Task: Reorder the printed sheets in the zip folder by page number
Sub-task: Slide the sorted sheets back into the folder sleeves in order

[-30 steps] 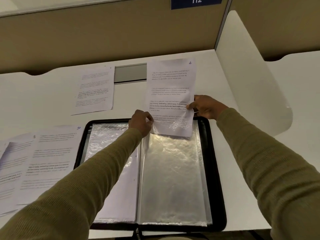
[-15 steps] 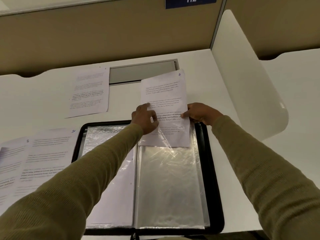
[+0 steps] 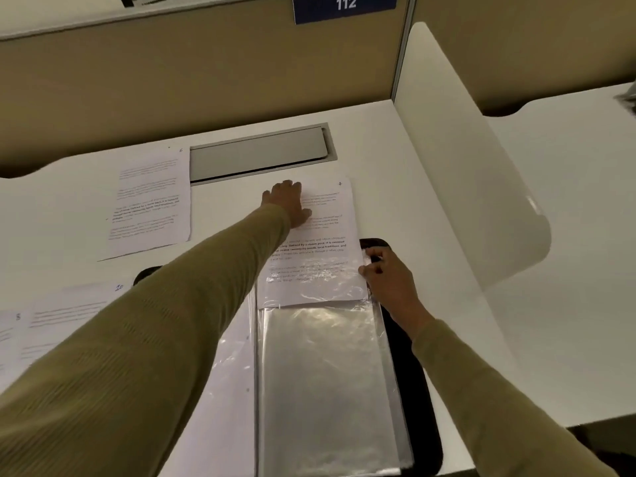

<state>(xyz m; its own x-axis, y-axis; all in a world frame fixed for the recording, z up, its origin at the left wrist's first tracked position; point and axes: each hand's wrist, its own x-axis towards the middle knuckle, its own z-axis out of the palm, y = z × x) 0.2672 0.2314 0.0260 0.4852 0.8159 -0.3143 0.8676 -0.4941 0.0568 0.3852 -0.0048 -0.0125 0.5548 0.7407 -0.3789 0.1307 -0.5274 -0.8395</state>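
Observation:
The black zip folder (image 3: 418, 401) lies open on the white desk, its clear plastic sleeves (image 3: 323, 380) facing up. A printed sheet (image 3: 320, 249) sticks out of the top of the right-hand sleeve, its lower part under the plastic. My left hand (image 3: 287, 203) lies flat on the sheet's upper left part, fingers straight. My right hand (image 3: 385, 273) pinches the top right edge of the sleeve beside the sheet. Three other printed sheets lie loose: one (image 3: 148, 201) at the back left, one marked 10 (image 3: 69, 315) and one (image 3: 10, 339) at the left edge.
A grey cable-tray lid (image 3: 258, 156) is set into the desk behind the sheet. A white curved divider (image 3: 457, 160) stands along the right side. A beige partition (image 3: 206, 70) with a blue 112 sign (image 3: 344, 5) closes the back.
The sheet has slid further down into the right sleeve. My left hand moved from the sleeve's opening up onto the sheet's top. My right hand shifted from the sheet's edge to the sleeve's corner.

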